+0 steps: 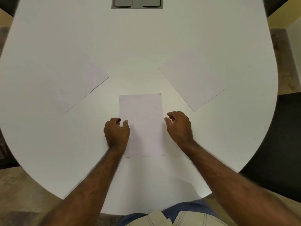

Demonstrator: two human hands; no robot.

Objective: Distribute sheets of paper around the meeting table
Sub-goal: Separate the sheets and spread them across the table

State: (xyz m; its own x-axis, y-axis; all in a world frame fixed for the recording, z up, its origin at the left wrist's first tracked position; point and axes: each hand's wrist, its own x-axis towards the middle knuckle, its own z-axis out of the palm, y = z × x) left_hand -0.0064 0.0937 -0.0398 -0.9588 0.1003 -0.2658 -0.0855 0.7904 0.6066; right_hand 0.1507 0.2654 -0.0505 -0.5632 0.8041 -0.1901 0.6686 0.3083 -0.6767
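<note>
Two bare forearms reach over the white table (146, 46). Left hand (116, 132), grip loosely curled, rests on the middle sheet (143, 128)'s left edge. Right hand (180, 126), grip half open, hovers beside its right edge. Angled sheets lie at ten o'clock (78, 85) and two o'clock (193, 82); bare tabletop beyond.

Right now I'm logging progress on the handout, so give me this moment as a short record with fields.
surface: white meeting table
sheets laid: three
left sheet: angled
right sheet: angled
middle sheet: straight, in front of the person
left hand: thumb on the middle sheet's left edge
right hand: at its right edge, contact unclear
far centre: grey cable hatch
</note>
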